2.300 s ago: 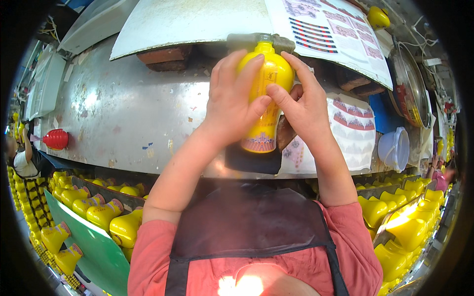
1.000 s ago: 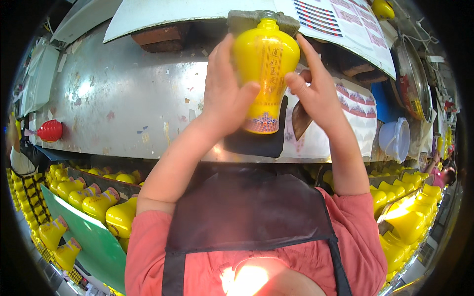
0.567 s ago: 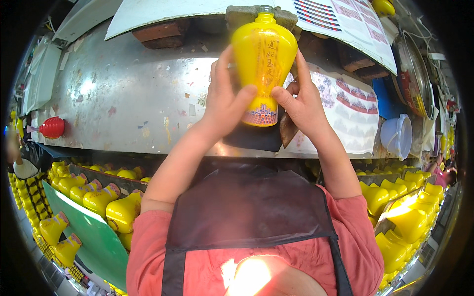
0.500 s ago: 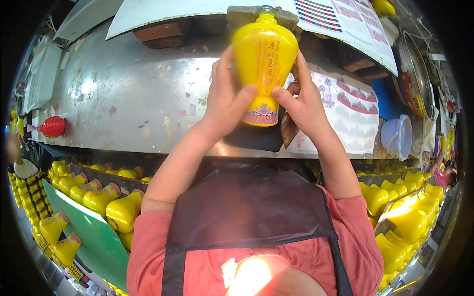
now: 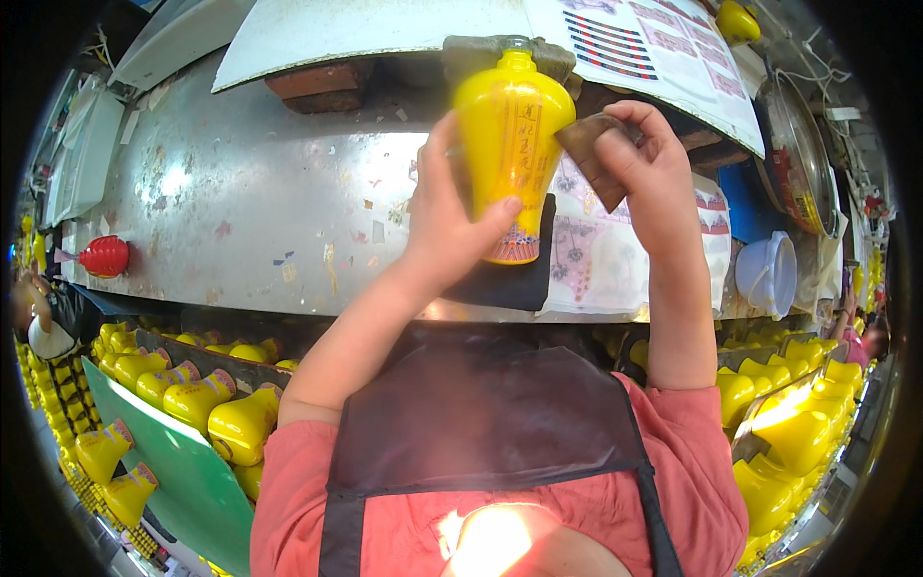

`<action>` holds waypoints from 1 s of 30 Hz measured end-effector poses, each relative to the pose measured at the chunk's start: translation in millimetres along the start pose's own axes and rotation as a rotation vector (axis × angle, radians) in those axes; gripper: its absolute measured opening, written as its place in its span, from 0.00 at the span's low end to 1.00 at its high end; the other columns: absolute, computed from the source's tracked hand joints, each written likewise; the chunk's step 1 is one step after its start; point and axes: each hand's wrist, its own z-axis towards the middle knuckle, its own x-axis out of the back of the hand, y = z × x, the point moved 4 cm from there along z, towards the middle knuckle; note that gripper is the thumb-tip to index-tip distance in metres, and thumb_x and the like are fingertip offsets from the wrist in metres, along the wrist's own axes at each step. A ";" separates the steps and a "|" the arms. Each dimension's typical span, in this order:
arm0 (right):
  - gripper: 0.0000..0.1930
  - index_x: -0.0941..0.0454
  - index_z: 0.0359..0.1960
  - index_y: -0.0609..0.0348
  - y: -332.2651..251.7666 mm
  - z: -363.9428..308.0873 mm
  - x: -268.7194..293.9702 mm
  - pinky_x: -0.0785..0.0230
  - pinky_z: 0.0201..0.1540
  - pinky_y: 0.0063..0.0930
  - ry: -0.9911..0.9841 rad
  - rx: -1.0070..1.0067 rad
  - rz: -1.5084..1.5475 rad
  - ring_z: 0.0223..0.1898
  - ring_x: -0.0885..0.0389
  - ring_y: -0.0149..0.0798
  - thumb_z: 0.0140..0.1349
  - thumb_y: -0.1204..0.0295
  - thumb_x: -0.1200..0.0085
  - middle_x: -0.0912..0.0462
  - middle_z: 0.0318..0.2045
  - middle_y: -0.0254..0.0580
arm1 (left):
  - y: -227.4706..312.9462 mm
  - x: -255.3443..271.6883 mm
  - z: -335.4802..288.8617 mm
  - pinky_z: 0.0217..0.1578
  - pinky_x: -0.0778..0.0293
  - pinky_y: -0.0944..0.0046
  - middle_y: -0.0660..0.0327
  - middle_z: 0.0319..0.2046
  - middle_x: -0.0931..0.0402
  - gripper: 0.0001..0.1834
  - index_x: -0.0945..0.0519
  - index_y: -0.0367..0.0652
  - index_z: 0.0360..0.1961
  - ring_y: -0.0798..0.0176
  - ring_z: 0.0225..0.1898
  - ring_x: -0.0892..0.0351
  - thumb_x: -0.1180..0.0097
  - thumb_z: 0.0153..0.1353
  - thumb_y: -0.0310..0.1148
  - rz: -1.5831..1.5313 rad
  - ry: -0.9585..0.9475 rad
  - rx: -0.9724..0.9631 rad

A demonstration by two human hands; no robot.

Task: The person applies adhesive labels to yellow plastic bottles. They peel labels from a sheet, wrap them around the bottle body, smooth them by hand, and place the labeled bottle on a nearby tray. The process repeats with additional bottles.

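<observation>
A glossy yellow bottle [image 5: 514,135] with lettering and a patterned band round its base lies on the worktable, neck pointing away from me. Its neck rests in a dark padded support [image 5: 471,56]. My left hand [image 5: 442,216] grips the bottle's left side, thumb across the lower front. In my right hand [image 5: 659,178], pinched between thumb and fingers, is a flat brown scraper [image 5: 594,159]. The scraper's edge is at the bottle's right side; whether it touches I cannot tell. Beneath the bottle's base lies a black cloth [image 5: 514,288].
Printed decal sheets [image 5: 582,260] lie right of the bottle, with more on a raised white board [image 5: 385,34] propped on bricks [image 5: 322,82]. A pale bucket [image 5: 766,274] stands at right, a red ribbed object [image 5: 104,257] at left. Racks of yellow bottles [image 5: 245,423] flank me.
My right hand has left the bottle's lower right side and moved right and up, raising the brown scraper beside the bottle. My left hand still holds the bottle.
</observation>
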 end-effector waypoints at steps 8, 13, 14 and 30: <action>0.16 0.15 0.47 0.56 -37.8 -15.8 -43.5 0.21 0.40 0.34 0.041 0.865 -1.111 0.39 0.14 0.46 0.55 0.81 0.33 0.13 0.41 0.43 | -1.2 -1.7 -4.7 0.70 0.36 0.47 0.44 0.71 0.40 0.52 0.50 0.40 0.78 0.43 0.70 0.34 0.33 0.60 0.42 0.050 0.043 -0.028; 0.17 0.13 0.45 0.50 -15.8 -51.7 -57.5 0.19 0.36 0.33 -0.237 1.252 -0.898 0.35 0.16 0.43 0.51 0.74 0.33 0.17 0.36 0.38 | -6.4 4.1 -1.8 0.70 0.37 0.54 0.50 0.71 0.39 0.37 0.47 0.38 0.78 0.56 0.67 0.33 0.51 0.75 0.40 -0.409 -0.007 0.064; 0.18 0.13 0.46 0.50 -10.6 -62.6 -59.1 0.20 0.34 0.33 -0.291 1.252 -0.859 0.34 0.16 0.42 0.50 0.74 0.32 0.16 0.37 0.38 | -6.6 5.2 -0.1 0.72 0.39 0.53 0.49 0.72 0.40 0.35 0.46 0.36 0.77 0.53 0.71 0.35 0.54 0.74 0.37 -0.456 -0.014 0.055; 0.15 0.16 0.51 0.59 -48.6 14.9 -40.0 0.21 0.43 0.34 0.170 0.680 -0.897 0.38 0.12 0.49 0.63 0.71 0.34 0.12 0.38 0.50 | 35.8 5.2 71.4 0.61 0.30 0.58 0.53 0.56 0.27 0.26 0.24 0.38 0.61 0.55 0.58 0.25 0.37 0.64 0.38 0.203 0.147 -0.166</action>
